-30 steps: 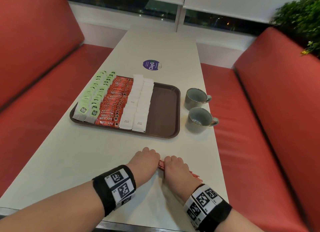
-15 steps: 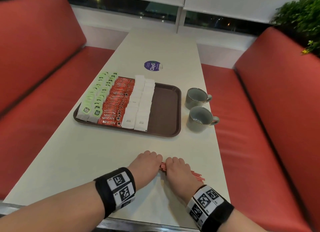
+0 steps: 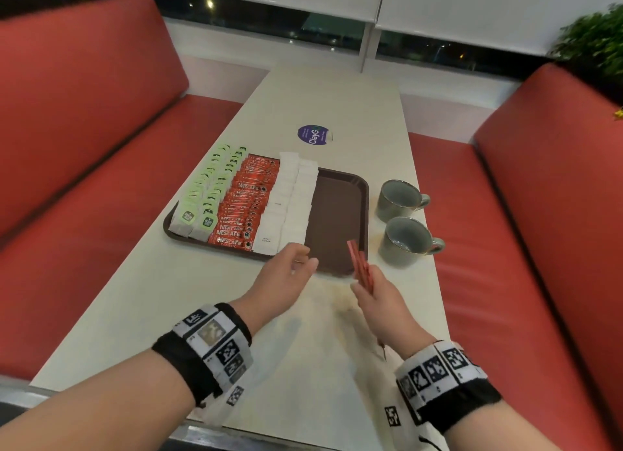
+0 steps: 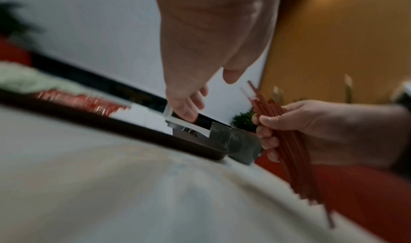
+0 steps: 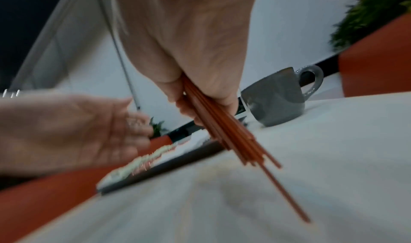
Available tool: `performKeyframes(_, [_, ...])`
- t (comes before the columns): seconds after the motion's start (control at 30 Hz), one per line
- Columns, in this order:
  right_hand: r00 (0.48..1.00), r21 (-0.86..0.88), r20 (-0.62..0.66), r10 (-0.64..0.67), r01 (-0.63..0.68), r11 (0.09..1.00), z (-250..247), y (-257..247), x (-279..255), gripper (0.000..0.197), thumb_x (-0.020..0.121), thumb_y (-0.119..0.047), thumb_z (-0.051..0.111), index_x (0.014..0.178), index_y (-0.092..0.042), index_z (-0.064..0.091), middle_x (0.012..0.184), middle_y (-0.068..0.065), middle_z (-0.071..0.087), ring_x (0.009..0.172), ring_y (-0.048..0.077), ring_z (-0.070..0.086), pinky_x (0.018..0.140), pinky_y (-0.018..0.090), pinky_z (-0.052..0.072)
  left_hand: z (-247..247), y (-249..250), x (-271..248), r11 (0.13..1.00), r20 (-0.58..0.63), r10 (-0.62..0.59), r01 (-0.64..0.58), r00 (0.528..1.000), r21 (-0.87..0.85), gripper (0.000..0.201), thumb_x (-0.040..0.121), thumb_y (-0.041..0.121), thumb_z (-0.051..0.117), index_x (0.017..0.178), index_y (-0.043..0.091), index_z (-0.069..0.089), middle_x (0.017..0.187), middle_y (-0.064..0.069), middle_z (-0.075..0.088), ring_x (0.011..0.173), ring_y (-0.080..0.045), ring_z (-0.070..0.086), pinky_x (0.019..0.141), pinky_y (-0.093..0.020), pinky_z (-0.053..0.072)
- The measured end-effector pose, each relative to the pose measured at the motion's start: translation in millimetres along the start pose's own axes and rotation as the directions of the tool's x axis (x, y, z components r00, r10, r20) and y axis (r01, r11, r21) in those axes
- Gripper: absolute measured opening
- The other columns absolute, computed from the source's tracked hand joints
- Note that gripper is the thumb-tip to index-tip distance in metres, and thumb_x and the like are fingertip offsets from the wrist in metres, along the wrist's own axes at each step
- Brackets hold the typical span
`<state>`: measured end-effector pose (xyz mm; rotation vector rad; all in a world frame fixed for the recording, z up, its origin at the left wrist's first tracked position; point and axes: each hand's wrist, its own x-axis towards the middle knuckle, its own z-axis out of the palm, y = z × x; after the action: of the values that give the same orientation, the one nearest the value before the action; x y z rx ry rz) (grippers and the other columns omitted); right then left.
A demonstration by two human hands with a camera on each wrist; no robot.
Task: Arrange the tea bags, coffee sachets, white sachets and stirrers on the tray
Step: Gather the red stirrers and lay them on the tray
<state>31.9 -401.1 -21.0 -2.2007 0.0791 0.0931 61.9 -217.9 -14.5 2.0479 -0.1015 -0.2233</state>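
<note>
**Stirrers held at the tray's near edge**

Head view: the right hand [image 3: 377,299] grasps a bundle of red stirrers [image 3: 359,263] over the near rim of the tray [image 3: 362,194], whose right part is bare. The left hand [image 3: 285,275] hovers beside them, fingers released.

Left wrist view: right-hand fingers [image 4: 270,123] wrap the stirrers.

Right wrist view: the stirrers slant above the surface [image 5: 333,159], near a grey cup [image 5: 275,97].

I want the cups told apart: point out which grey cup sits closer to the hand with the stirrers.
The near grey cup, beside the tray's front right corner; the other cup stands behind it, farther from the right hand.
</note>
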Motion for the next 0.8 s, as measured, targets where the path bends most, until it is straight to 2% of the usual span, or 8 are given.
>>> performKeyframes(0.03, [0.998,0.122,-0.068,-0.001,0.009,0.993,-3,-8,4,0.006,0.095,-0.016,0.049,0.096,-0.022,0.049,0.078,-0.006,0.055,0.069,0.013,0.052,0.063,0.025,0.04,2,1,1,0.963,0.045,-0.154,0.16,0.987,-0.215,0.027,0.096,0.036,0.048,0.113,0.017,0.056,0.116,-0.001,0.06,0.106,-0.014,0.055,0.092,-0.028,0.043])
performKeyframes(0.1, [0.981,0.331,-0.192,-0.016,0.08,0.94,-5,-29,10,0.012,0.094,-0.014,0.051,0.089,-0.024,0.05,0.07,-0.004,0.053,0.062,0.012,0.05,0.063,0.031,0.045,8,0,4,0.753,0.231,-0.352,0.421,0.907,-0.505,0.035,0.098,0.042,0.042,0.103,0.012,0.059,0.107,-0.008,0.062,0.098,-0.02,0.058,0.087,-0.032,0.046])
performKeyframes(0.2, [0.961,0.509,-0.267,-0.068,0.2,0.837,4,-62,15,0.015,0.092,-0.01,0.053,0.089,-0.025,0.05,0.068,0.0,0.054,0.062,0.012,0.051,0.064,0.032,0.046,14,6,6,0.513,0.477,-0.393,0.617,0.787,-0.597,0.053,0.097,0.05,0.036,0.097,0.004,0.062,0.09,-0.013,0.066,0.083,-0.027,0.063,0.076,-0.037,0.051])
performKeyframes(0.33, [0.965,0.495,-0.234,-0.117,0.221,0.84,28,-81,17,0.022,0.088,-0.012,0.059,0.088,-0.033,0.053,0.074,-0.017,0.061,0.073,0.004,0.058,0.074,0.026,0.05,14,19,6,0.354,0.527,-0.297,0.605,0.796,-0.713,0.04,0.1,0.038,0.039,0.102,0.012,0.068,0.089,-0.009,0.072,0.076,-0.022,0.069,0.066,-0.036,0.058])
performKeyframes(0.47, [0.971,0.502,-0.215,-0.107,0.204,0.84,42,-83,18,0.024,0.084,-0.006,0.064,0.088,-0.027,0.055,0.071,-0.019,0.061,0.071,-0.002,0.058,0.072,0.015,0.048,9,21,7,0.253,0.488,-0.318,0.569,0.813,-0.783,0.029,0.097,0.031,0.047,0.101,0.012,0.068,0.084,-0.007,0.073,0.068,-0.017,0.071,0.052,-0.027,0.056])
performKeyframes(0.53, [0.976,0.531,-0.196,-0.095,0.187,0.827,47,-84,19,0.025,0.082,-0.002,0.067,0.083,-0.024,0.056,0.066,-0.022,0.062,0.066,-0.007,0.057,0.067,0.009,0.045,8,18,9,0.226,0.478,-0.334,0.561,0.813,-0.796,0.028,0.097,0.031,0.049,0.102,0.011,0.068,0.085,-0.007,0.073,0.068,-0.018,0.071,0.052,-0.027,0.056])
performKeyframes(0.67, [0.975,0.55,-0.215,-0.057,0.169,0.818,52,-84,25,0.019,0.079,0.001,0.07,0.076,-0.012,0.056,0.062,-0.011,0.056,0.059,0.0,0.052,0.062,0.012,0.045,2,16,12,0.195,0.466,-0.338,0.546,0.818,-0.815,0.028,0.097,0.029,0.049,0.101,0.009,0.067,0.081,-0.01,0.073,0.065,-0.018,0.071,0.049,-0.027,0.056])
performKeyframes(0.8, [0.978,0.562,-0.208,-0.029,0.143,0.815,61,-83,32,0.023,0.083,-0.001,0.067,0.082,-0.023,0.059,0.072,-0.011,0.062,0.067,-0.006,0.058,0.069,0.01,0.046,-3,16,18,0.192,0.465,-0.348,0.547,0.814,-0.815,0.029,0.096,0.031,0.049,0.095,0.01,0.069,0.081,-0.008,0.074,0.069,-0.016,0.071,0.054,-0.027,0.057])
